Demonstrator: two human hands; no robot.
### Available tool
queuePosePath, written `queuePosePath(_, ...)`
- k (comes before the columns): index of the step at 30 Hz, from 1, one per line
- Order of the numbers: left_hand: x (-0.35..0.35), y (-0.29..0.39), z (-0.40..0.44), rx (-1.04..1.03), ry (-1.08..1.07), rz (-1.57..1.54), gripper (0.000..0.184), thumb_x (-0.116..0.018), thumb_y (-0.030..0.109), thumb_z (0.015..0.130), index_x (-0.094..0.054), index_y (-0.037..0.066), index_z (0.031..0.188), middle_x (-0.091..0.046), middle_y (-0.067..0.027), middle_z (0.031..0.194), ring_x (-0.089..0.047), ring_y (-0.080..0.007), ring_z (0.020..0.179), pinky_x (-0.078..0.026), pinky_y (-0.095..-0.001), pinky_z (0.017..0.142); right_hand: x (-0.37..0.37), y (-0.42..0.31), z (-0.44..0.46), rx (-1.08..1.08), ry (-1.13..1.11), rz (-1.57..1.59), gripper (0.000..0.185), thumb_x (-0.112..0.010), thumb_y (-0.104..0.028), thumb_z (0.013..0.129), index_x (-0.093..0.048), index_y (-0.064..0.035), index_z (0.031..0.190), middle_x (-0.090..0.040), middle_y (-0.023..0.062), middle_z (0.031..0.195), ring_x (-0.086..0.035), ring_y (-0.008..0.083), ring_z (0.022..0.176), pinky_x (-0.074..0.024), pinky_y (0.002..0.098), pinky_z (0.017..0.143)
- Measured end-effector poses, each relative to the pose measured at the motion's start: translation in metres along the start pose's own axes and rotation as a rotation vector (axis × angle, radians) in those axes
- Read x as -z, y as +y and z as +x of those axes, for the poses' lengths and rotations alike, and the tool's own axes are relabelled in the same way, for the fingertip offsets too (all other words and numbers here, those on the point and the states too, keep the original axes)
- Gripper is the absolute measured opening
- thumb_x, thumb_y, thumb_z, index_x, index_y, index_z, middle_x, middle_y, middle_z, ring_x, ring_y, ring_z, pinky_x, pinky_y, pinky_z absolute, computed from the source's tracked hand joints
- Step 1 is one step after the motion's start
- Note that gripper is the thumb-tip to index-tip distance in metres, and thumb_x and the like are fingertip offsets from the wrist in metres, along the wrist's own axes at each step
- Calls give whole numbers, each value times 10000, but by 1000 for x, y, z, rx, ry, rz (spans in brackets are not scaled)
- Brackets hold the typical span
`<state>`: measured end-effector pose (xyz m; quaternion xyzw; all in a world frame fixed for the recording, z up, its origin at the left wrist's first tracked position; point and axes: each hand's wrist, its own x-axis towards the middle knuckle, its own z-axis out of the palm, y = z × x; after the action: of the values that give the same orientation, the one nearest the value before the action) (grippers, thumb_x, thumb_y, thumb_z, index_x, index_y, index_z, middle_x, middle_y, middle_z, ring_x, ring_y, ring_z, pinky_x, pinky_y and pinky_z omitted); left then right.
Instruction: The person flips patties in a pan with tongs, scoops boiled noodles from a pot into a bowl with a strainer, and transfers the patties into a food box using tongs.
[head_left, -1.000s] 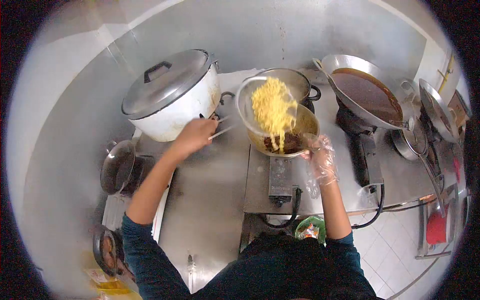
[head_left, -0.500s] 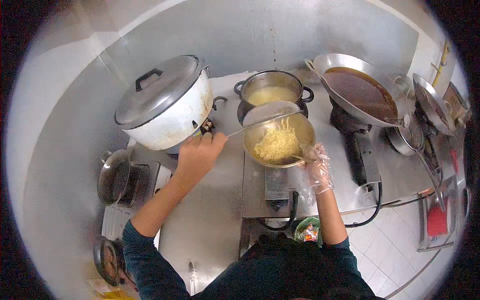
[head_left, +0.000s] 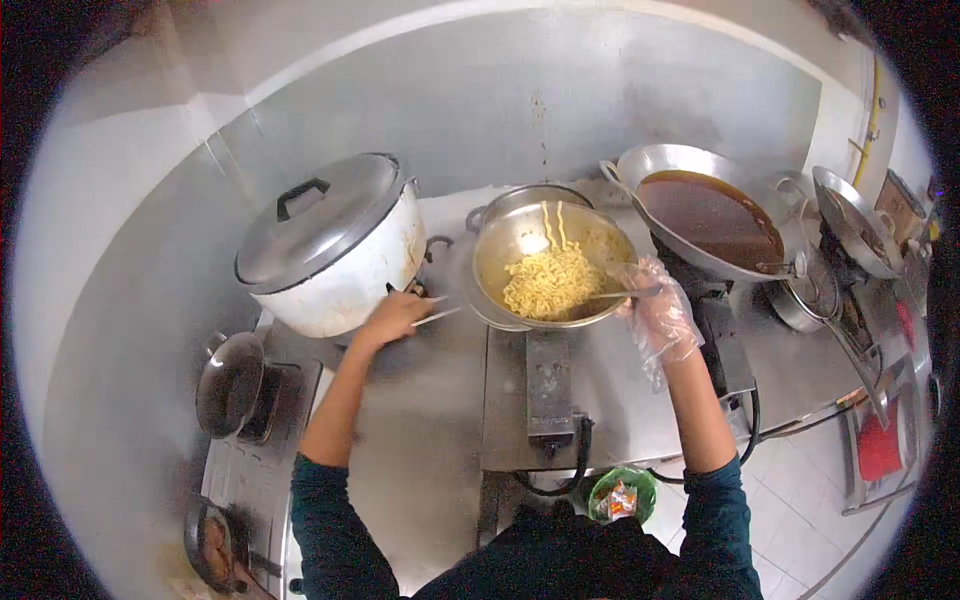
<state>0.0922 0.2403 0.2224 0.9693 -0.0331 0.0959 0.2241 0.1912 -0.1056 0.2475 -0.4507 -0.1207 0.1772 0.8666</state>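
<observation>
My right hand (head_left: 662, 312), in a clear plastic glove, grips the right rim of a metal bowl (head_left: 490, 245). Yellow noodles (head_left: 553, 283) lie in the bowl, and a few strands cling up its far wall. A metal utensil (head_left: 635, 293), perhaps a spoon, rests in the noodles with its handle by my right fingers. Bare and closed, my left hand (head_left: 393, 318) holds the thin metal handle (head_left: 437, 315) of a strainer beside the white pot. The strainer's head is mostly hidden under the bowl's left side.
Behind the bowl stands a two-handled pot (head_left: 520, 193), largely covered. A lidded white pot (head_left: 345, 285) is at left. To the right sits a wok of dark brown sauce (head_left: 710, 220), with more pans beyond. A stove control box (head_left: 548, 385) and green-lined bin (head_left: 640, 490) lie nearer me.
The bowl has risen and moved over the pot behind it. My left hand has gone down and left, taking the strainer from above the bowl to beneath it.
</observation>
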Motion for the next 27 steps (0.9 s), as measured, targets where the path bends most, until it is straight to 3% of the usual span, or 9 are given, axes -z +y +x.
queuePosePath(2,-21,-2,19,-38,-109,-162,191,-523,150,661,-521,27,807,-509,-126,630,-487,-282,557,-399,-344,535,-3,-8,4,11,-101,-44,141,-499,-141,767,-428,-96,879,-504,4,791,-499,92,652,-441,201,477)
queuePosePath(4,-11,33,43,-36,-104,-188,150,-484,161,698,-522,25,748,-496,-76,589,-469,-201,526,-380,-305,487,-7,-13,2,18,-104,-43,169,-505,-158,766,-433,-92,904,-505,1,782,-496,84,642,-423,195,444)
queuePosePath(6,-15,37,71,262,26,-668,174,-454,193,730,-523,36,702,-477,-36,563,-440,-131,504,-357,-274,447,-12,-18,-4,-15,-87,14,172,-503,-166,768,-439,-93,911,-506,-1,773,-493,77,622,-406,186,418)
queuePosePath(9,-13,-11,129,211,43,-521,238,-443,286,758,-520,76,679,-441,-6,547,-393,-99,480,-314,-243,416,0,-19,-7,-16,-126,-46,156,-490,-161,775,-451,-90,907,-505,4,753,-480,75,582,-388,183,419)
queuePosePath(13,43,19,143,108,188,-515,327,-463,385,748,-493,81,631,-403,21,520,-348,-87,449,-281,-234,396,-9,-24,-3,-88,-25,-108,125,-472,-143,780,-455,-81,887,-492,8,720,-453,71,539,-370,170,418)
queuePosePath(17,120,84,121,291,94,-250,348,-429,346,785,-492,21,678,-406,7,556,-380,-87,499,-329,-237,448,-7,-8,8,-75,5,-76,80,-475,-91,758,-453,-64,830,-493,28,686,-458,88,521,-406,199,430)
queuePosePath(20,133,101,99,17,197,21,349,-413,360,780,-475,48,634,-412,-44,453,-413,-142,412,-318,-296,399,1,-2,7,-91,48,-112,127,-473,-86,753,-436,-51,869,-499,42,717,-492,104,561,-443,214,458)
queuePosePath(23,146,134,68,-52,333,481,350,-381,350,794,-490,44,665,-488,-122,509,-504,-260,490,-369,-371,446,10,14,16,-57,84,-128,150,-484,-106,755,-416,-66,882,-489,27,732,-484,98,556,-428,209,444)
queuePosePath(27,113,124,81,16,431,587,307,-368,319,797,-528,78,695,-541,-142,604,-537,-312,608,-410,-414,510,31,31,8,31,133,-294,221,-525,-150,743,-403,-110,922,-487,-6,754,-474,78,550,-411,196,422)
